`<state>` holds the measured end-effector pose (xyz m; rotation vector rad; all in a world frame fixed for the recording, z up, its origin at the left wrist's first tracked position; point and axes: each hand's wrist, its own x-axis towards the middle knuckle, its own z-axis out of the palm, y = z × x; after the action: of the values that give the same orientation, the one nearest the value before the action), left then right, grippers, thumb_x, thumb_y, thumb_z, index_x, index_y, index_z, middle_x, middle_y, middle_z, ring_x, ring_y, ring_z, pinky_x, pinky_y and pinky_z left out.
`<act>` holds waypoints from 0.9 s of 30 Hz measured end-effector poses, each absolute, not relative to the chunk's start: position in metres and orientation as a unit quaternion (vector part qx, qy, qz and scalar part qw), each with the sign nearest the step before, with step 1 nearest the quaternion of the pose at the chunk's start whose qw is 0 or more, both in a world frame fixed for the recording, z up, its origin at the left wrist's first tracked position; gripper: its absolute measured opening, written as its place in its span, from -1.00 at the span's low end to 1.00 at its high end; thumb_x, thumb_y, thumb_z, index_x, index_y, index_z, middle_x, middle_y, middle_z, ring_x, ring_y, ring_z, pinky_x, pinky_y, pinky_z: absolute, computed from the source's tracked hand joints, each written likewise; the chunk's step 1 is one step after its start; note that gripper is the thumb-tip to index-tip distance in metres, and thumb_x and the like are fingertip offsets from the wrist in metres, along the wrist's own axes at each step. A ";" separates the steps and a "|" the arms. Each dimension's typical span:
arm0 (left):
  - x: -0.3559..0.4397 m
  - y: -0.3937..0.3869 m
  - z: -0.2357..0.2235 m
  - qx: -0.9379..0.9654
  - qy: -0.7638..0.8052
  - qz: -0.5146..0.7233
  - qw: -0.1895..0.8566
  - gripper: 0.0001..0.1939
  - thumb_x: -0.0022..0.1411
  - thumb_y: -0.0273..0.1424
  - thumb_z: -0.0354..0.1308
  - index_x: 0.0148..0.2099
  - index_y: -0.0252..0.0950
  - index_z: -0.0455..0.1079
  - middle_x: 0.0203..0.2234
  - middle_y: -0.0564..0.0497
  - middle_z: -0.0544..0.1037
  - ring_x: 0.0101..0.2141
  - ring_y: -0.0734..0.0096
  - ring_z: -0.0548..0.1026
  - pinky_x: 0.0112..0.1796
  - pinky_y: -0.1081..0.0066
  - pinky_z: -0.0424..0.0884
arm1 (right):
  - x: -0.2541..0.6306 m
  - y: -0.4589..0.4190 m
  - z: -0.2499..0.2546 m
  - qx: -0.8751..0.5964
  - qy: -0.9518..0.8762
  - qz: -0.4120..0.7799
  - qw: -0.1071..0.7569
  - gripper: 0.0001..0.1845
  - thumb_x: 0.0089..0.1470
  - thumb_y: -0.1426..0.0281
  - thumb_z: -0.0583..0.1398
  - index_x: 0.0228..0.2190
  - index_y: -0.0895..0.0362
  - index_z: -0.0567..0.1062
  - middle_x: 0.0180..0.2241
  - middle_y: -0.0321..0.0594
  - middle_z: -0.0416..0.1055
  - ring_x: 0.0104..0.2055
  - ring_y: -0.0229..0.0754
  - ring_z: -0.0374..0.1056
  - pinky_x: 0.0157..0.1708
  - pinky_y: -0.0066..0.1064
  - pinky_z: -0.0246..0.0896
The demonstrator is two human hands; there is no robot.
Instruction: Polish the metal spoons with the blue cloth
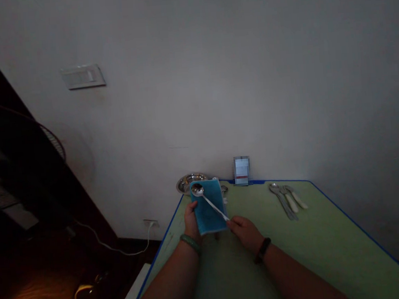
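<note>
From my remote post I see a table (326, 245) with a pale green top and blue edging. Toward its far right lies a cluster of cutlery: a metal spoon (281, 198) on the left, pale-handled utensils (292, 203) beside it. A shiny metal bowl (192, 177), partly hidden, sits at the far left corner; a blurred upright device (241, 170) stands at the far edge.

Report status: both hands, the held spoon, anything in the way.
Left hand holding blue cloth. Right hand gripping metal spoon by handle end. Spoon across cloth's face, contact unclear. Nothing seen blocking spoon; metal bowl partly behind cloth.
</note>
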<state>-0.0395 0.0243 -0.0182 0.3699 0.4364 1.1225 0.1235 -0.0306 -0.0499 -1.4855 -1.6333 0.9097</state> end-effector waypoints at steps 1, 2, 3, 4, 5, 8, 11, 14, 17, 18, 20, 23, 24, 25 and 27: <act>-0.040 0.024 -0.018 0.173 0.205 0.525 0.808 -0.67 -0.02 -0.34 0.01 -0.29 -0.47 0.44 -0.45 -0.21 0.57 -0.35 0.05 0.51 -0.15 0.14 0.31 | 0.124 -0.031 -0.050 -0.575 -0.635 0.359 0.370 -0.63 0.00 0.13 -0.01 -0.63 0.15 0.23 -0.61 -0.37 0.09 -0.51 -0.33 0.06 -0.50 -0.49 -0.05; -0.040 0.025 -0.019 0.171 0.207 0.525 0.808 -0.67 -0.02 -0.34 0.01 -0.29 -0.47 0.44 -0.46 -0.20 0.57 -0.35 0.06 0.51 -0.16 0.15 0.31 | 0.124 -0.031 -0.050 -0.573 -0.634 0.363 0.371 -0.62 0.00 0.13 -0.01 -0.63 0.15 0.23 -0.61 -0.37 0.10 -0.52 -0.33 0.06 -0.51 -0.49 -0.05; -0.040 0.025 -0.019 0.169 0.210 0.525 0.808 -0.67 -0.02 -0.34 0.01 -0.29 -0.46 0.44 -0.48 -0.19 0.57 -0.36 0.06 0.51 -0.16 0.15 0.31 | 0.124 -0.031 -0.049 -0.571 -0.634 0.367 0.371 -0.62 0.00 0.13 -0.01 -0.63 0.15 0.23 -0.62 -0.37 0.10 -0.52 -0.33 0.06 -0.51 -0.49 -0.06; -0.040 0.026 -0.019 0.167 0.213 0.525 0.807 -0.67 -0.02 -0.34 0.00 -0.29 -0.46 0.44 -0.50 -0.18 0.57 -0.38 0.07 0.51 -0.17 0.16 0.32 | 0.124 -0.031 -0.048 -0.571 -0.634 0.368 0.370 -0.62 0.00 0.13 -0.01 -0.63 0.15 0.23 -0.62 -0.37 0.10 -0.53 -0.33 0.06 -0.51 -0.49 -0.06; -0.041 0.026 -0.020 0.165 0.215 0.526 0.806 -0.67 -0.02 -0.34 0.00 -0.29 -0.46 0.44 -0.50 -0.18 0.56 -0.39 0.08 0.51 -0.19 0.17 0.32 | 0.124 -0.032 -0.048 -0.572 -0.635 0.366 0.369 -0.62 0.00 0.13 -0.01 -0.64 0.15 0.22 -0.62 -0.37 0.10 -0.53 -0.33 0.06 -0.51 -0.49 -0.06; -0.042 0.028 -0.021 0.161 0.214 0.539 0.798 -0.66 -0.02 -0.33 0.00 -0.28 -0.48 0.44 -0.48 -0.19 0.57 -0.40 0.08 0.52 -0.22 0.17 0.34 | 0.125 -0.033 -0.046 -0.574 -0.637 0.361 0.367 -0.62 0.00 0.14 0.00 -0.65 0.15 0.20 -0.63 -0.37 0.10 -0.53 -0.34 0.06 -0.51 -0.49 -0.06; -0.044 0.029 -0.024 0.158 0.200 0.555 0.792 -0.65 -0.02 -0.33 0.02 -0.25 -0.47 0.44 -0.45 -0.19 0.57 -0.39 0.08 0.51 -0.20 0.16 0.33 | 0.126 -0.033 -0.047 -0.573 -0.633 0.365 0.369 -0.63 0.00 0.14 0.00 -0.65 0.15 0.21 -0.63 -0.37 0.10 -0.53 -0.34 0.05 -0.52 -0.49 -0.07; -0.045 0.031 -0.027 0.162 0.186 0.553 0.796 -0.62 -0.03 -0.33 0.03 -0.21 -0.47 0.43 -0.41 -0.20 0.57 -0.35 0.05 0.51 -0.18 0.15 0.32 | 0.126 -0.032 -0.049 -0.573 -0.632 0.369 0.368 -0.63 -0.01 0.15 0.00 -0.65 0.15 0.22 -0.63 -0.37 0.11 -0.54 -0.34 0.05 -0.52 -0.49 -0.06; -0.045 0.032 -0.029 0.165 0.198 0.553 0.792 -0.60 -0.03 -0.31 0.03 -0.18 -0.47 0.42 -0.39 -0.22 0.57 -0.33 0.03 0.51 -0.19 0.12 0.32 | 0.126 -0.031 -0.049 -0.576 -0.631 0.373 0.361 -0.63 -0.01 0.14 0.01 -0.64 0.16 0.23 -0.63 -0.37 0.10 -0.54 -0.34 0.06 -0.53 -0.49 -0.07; -0.045 0.033 -0.029 0.164 0.203 0.557 0.789 -0.60 -0.04 -0.31 0.03 -0.19 -0.47 0.42 -0.39 -0.21 0.57 -0.33 0.02 0.51 -0.19 0.11 0.32 | 0.126 -0.031 -0.049 -0.577 -0.631 0.375 0.359 -0.63 -0.01 0.14 0.01 -0.64 0.16 0.23 -0.64 -0.37 0.10 -0.55 -0.34 0.06 -0.53 -0.49 -0.07; -0.045 0.033 -0.028 0.165 0.206 0.565 0.782 -0.62 -0.04 -0.32 0.04 -0.21 -0.46 0.42 -0.42 -0.20 0.57 -0.36 0.04 0.51 -0.20 0.12 0.33 | 0.126 -0.031 -0.048 -0.575 -0.631 0.380 0.356 -0.63 -0.01 0.14 0.01 -0.64 0.16 0.24 -0.64 -0.38 0.10 -0.56 -0.35 0.05 -0.54 -0.49 -0.08; -0.045 0.032 -0.025 0.171 0.205 0.565 0.781 -0.65 -0.05 -0.32 0.03 -0.26 -0.44 0.43 -0.47 -0.18 0.57 -0.41 0.08 0.52 -0.23 0.15 0.35 | 0.127 -0.031 -0.048 -0.570 -0.629 0.392 0.355 -0.63 -0.01 0.15 0.01 -0.65 0.15 0.25 -0.66 -0.39 0.10 -0.58 -0.36 0.05 -0.56 -0.50 -0.08; -0.046 0.032 -0.023 0.171 0.204 0.562 0.783 -0.65 -0.05 -0.31 0.03 -0.26 -0.44 0.43 -0.47 -0.18 0.56 -0.41 0.08 0.52 -0.23 0.15 0.35 | 0.127 -0.031 -0.049 -0.568 -0.627 0.399 0.354 -0.63 -0.01 0.15 0.01 -0.65 0.15 0.25 -0.67 -0.39 0.10 -0.59 -0.36 0.05 -0.56 -0.50 -0.09; -0.046 0.031 -0.022 0.168 0.203 0.562 0.784 -0.65 -0.05 -0.31 0.03 -0.26 -0.43 0.43 -0.48 -0.16 0.56 -0.42 0.10 0.52 -0.23 0.16 0.36 | 0.128 -0.031 -0.049 -0.567 -0.625 0.405 0.353 -0.64 -0.01 0.16 0.01 -0.65 0.15 0.25 -0.68 -0.39 0.10 -0.59 -0.36 0.04 -0.57 -0.50 -0.09; -0.046 0.031 -0.018 0.163 0.208 0.567 0.780 -0.65 -0.06 -0.31 0.02 -0.25 -0.41 0.43 -0.50 -0.14 0.56 -0.43 0.11 0.52 -0.24 0.16 0.36 | 0.129 -0.031 -0.051 -0.566 -0.624 0.412 0.348 -0.65 -0.02 0.18 0.01 -0.67 0.15 0.25 -0.69 -0.39 0.09 -0.61 -0.36 0.04 -0.58 -0.50 -0.09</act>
<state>-0.0460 0.0308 -0.0182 0.3519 0.4495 1.2258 0.1291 -0.0306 -0.0505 -1.4676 -1.6173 1.0694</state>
